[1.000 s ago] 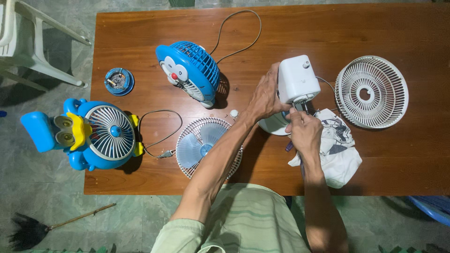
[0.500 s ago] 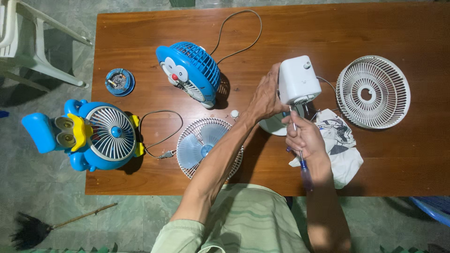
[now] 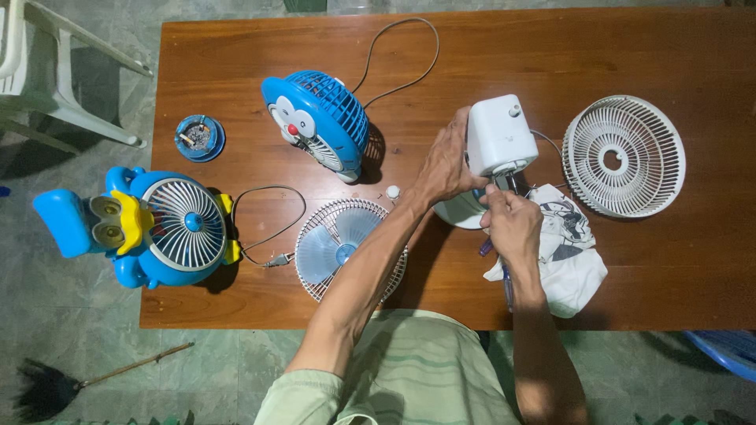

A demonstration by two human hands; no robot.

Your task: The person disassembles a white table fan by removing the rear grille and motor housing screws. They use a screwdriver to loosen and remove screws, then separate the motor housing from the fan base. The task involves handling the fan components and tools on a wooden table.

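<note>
A white fan motor body (image 3: 501,135) stands on its round base (image 3: 455,214) at the middle of the wooden table (image 3: 236,63). My left hand (image 3: 446,162) grips the left side of that body. Just below it, my right hand (image 3: 512,223) is closed around a thin tool (image 3: 504,267) with a blue handle, its tip at the underside of the motor body. A white printed cloth (image 3: 567,260) lies under my right wrist. A white fan grille (image 3: 624,156) lies to the right, apart from both hands.
A grille with pale blue blades (image 3: 340,245) lies at the front edge. A blue cartoon-cat fan (image 3: 316,122) stands behind it, its cord looping back. A blue duck-shaped fan (image 3: 146,224) overhangs the left edge, near a small blue ashtray (image 3: 198,137). White plastic chair (image 3: 47,71) at left; broom (image 3: 71,384) on the floor.
My right hand has slid slightly down and back toward the base of the motor body. My left hand keeps its hold.
</note>
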